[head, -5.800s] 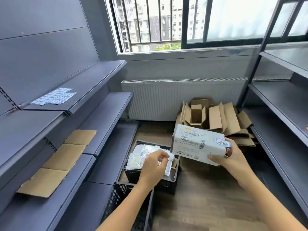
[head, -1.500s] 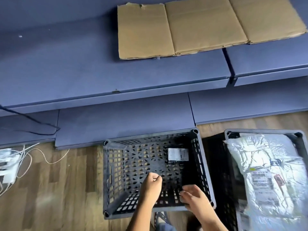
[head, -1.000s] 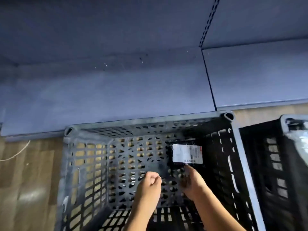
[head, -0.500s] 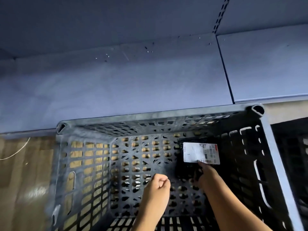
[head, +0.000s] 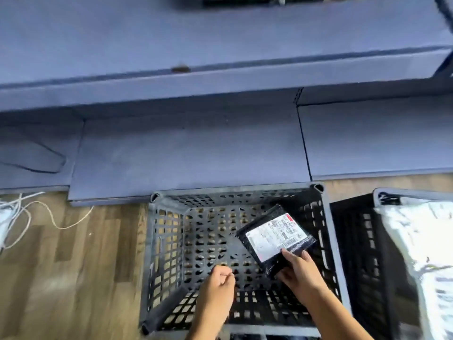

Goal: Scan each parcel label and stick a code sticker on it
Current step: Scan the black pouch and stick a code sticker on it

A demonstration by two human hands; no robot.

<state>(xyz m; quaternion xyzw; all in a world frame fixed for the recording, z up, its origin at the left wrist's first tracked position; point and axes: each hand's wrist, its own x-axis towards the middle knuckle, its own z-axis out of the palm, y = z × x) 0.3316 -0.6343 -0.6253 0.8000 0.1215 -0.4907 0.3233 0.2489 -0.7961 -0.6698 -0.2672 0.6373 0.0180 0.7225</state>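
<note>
Flat black plastic-wrapped parcel (head: 275, 239), white printed label (head: 272, 238) face-up, hangs tilted inside the black perforated plastic crate (head: 232, 188), its body running up and away from the grip. My right hand (head: 300, 271) pinches its near edge, thumb on top just beside the label. Left hand (head: 218, 288), left of the grip, is curled; can't tell if it pinches anything. Best approach, imo: lift clear of the crate wall, thumb off the barcode. White crinkled poly bag (head: 421, 241) lies right of the grip.

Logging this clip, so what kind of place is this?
Probably a courier storeroom or sorting room: blue shelving, a black crate on a wood floor, and a labelled parcel in the right hand.
</note>
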